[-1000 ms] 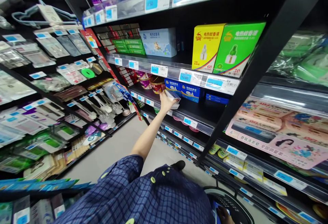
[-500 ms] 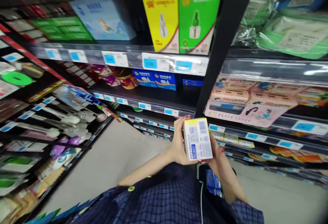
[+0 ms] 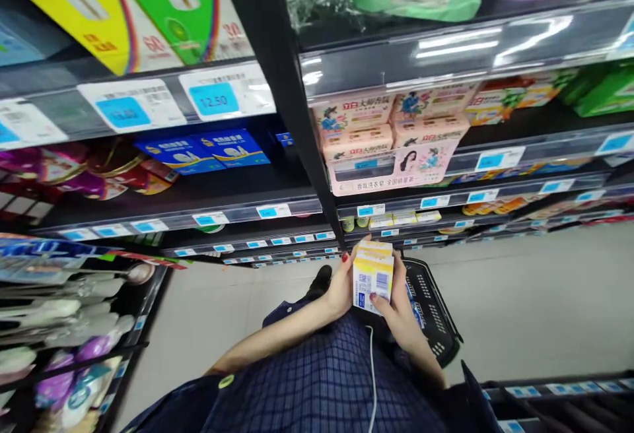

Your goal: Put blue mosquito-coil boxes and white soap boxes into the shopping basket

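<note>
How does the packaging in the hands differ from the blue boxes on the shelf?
The held packaging, white and yellow, shows a barcode; the blue boxes show pictures. The held packaging sits between the left hand and right hand; the blue boxes rest on the shelf. Both carry print.

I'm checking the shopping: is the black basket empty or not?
Not empty: blue packaging shows inside the basket; how full, I cannot tell.

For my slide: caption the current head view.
Left hand and right hand hold yellow-white packaging before store shelves.
</note>
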Available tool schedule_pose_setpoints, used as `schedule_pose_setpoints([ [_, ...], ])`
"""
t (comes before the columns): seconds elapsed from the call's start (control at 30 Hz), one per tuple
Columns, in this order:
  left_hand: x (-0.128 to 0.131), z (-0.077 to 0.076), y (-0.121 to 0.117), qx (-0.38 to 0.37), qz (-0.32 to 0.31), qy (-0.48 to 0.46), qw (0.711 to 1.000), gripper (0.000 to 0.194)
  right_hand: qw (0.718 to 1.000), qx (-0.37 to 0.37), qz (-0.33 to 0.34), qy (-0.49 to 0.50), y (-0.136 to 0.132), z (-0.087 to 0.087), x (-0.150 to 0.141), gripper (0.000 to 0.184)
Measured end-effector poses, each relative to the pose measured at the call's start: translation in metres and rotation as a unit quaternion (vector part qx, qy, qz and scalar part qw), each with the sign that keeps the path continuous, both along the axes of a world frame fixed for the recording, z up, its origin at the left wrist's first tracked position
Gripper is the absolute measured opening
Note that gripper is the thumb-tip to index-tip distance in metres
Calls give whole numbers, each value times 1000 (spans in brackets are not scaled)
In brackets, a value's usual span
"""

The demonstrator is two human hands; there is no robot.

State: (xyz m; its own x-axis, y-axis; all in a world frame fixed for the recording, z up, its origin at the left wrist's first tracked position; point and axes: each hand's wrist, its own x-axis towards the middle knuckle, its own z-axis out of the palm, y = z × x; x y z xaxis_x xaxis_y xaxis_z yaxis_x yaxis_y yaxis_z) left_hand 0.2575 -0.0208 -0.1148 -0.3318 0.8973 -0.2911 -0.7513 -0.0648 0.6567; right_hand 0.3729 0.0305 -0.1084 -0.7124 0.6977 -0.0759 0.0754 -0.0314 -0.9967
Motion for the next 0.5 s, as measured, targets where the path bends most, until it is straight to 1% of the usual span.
schedule_pose_setpoints([
  [0.07, 4, -5, 3, 3, -9, 5, 1000, 91, 998, 30, -26, -42, -2, -5, 3, 82],
  [0.1, 6, -8, 4, -9, -24, 24, 999, 94, 996, 44, -37, -62, 0, -10, 7, 83],
  [0.13, 6, -12, 5, -30, -49, 51, 997, 98, 995, 51, -40, -75, 6, -16, 12, 83],
  [0.17, 5, -16, 6, -58, -80, 83, 992, 102, 995, 48, -28, -79, 15, -23, 19, 82],
  [0.23, -2, -24, 4, -115, -148, 143, 972, 103, 996, 31, 14, -78, 48, -43, 36, 80],
  [0.27, -8, -28, 1, -139, -173, 163, 961, 98, 995, 38, 29, -88, 70, -54, 46, 79],
  [0.3, -15, -32, -3, -158, -188, 176, 953, 90, 991, 73, 24, -111, 96, -65, 55, 78],
  [0.33, -24, -35, -9, -177, -196, 182, 947, 81, 977, 146, 8, -158, 125, -77, 63, 78],
  [0.37, -33, -38, -17, -199, -203, 185, 941, 73, 947, 240, -11, -214, 155, -88, 68, 78],
  [0.4, -42, -41, -25, -224, -206, 185, 934, 69, 910, 319, -9, -265, 186, -97, 72, 75],
  [0.43, -50, -45, -35, -250, -204, 183, 928, 69, 874, 377, 8, -307, 216, -106, 72, 71],
  [0.47, -57, -48, -45, -278, -198, 179, 922, 74, 842, 414, 30, -345, 245, -114, 69, 68],
  [0.5, -63, -51, -56, -306, -188, 177, 916, 81, 818, 429, 53, -380, 271, -120, 63, 67],
])
